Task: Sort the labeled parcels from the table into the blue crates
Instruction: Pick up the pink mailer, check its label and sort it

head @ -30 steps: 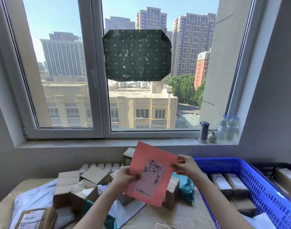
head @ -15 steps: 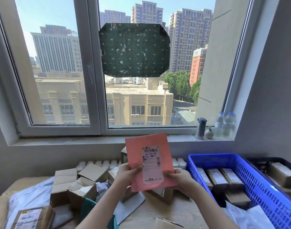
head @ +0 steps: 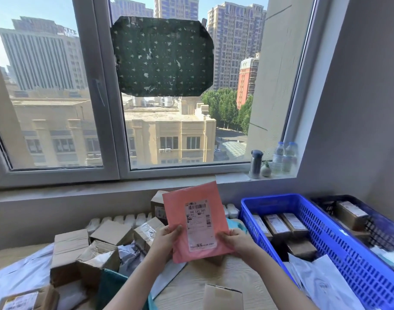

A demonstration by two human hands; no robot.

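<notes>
both hands [head: 167, 242] [head: 236, 241] grip pink parcel [head: 194, 220] at lower edges.

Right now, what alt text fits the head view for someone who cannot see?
The left hand and right hand hold a pink mailer, shipping label facing the camera, above a table piled with cardboard boxes. A blue crate of labeled parcels stands at right.

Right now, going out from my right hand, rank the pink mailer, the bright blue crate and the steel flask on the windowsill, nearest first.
1. The pink mailer, gripped by the right hand itself.
2. The bright blue crate, just to the hand's right.
3. The steel flask, up on the windowsill, far right end.
</notes>
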